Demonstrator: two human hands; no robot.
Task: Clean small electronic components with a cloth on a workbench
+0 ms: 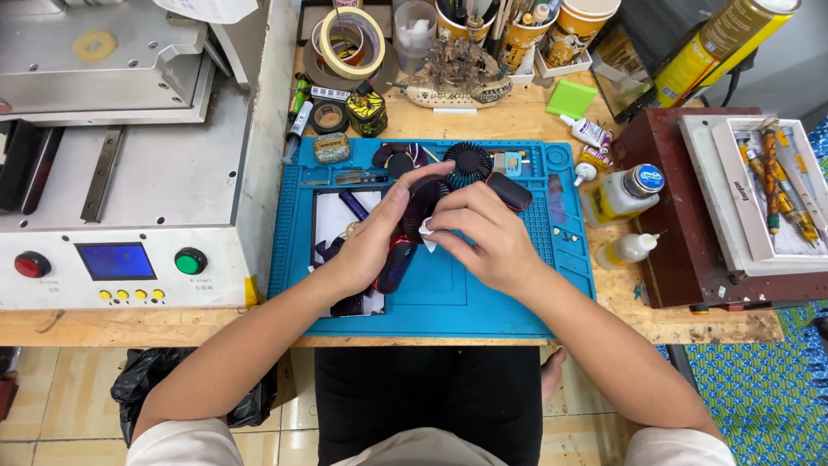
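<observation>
My left hand (pixel 373 231) grips a small dark handheld fan (pixel 402 252) with a red band, held over the blue work mat (pixel 483 298). My right hand (pixel 485 231) pinches a small white wipe (pixel 428 233) against the fan's round dark head. A second black fan (pixel 485 171), with a ribbed round head and an oval handle, lies on the mat just beyond my fingers. Most of the held fan is hidden by both hands.
A grey machine (pixel 129 173) with a blue screen and red and green buttons fills the left. Tape rolls (pixel 349 41), cups of tools (pixel 517 26), a model ship (pixel 457 82) stand at the back. Bottles (pixel 628 192) and a dark red box (pixel 690 216) sit right of the mat.
</observation>
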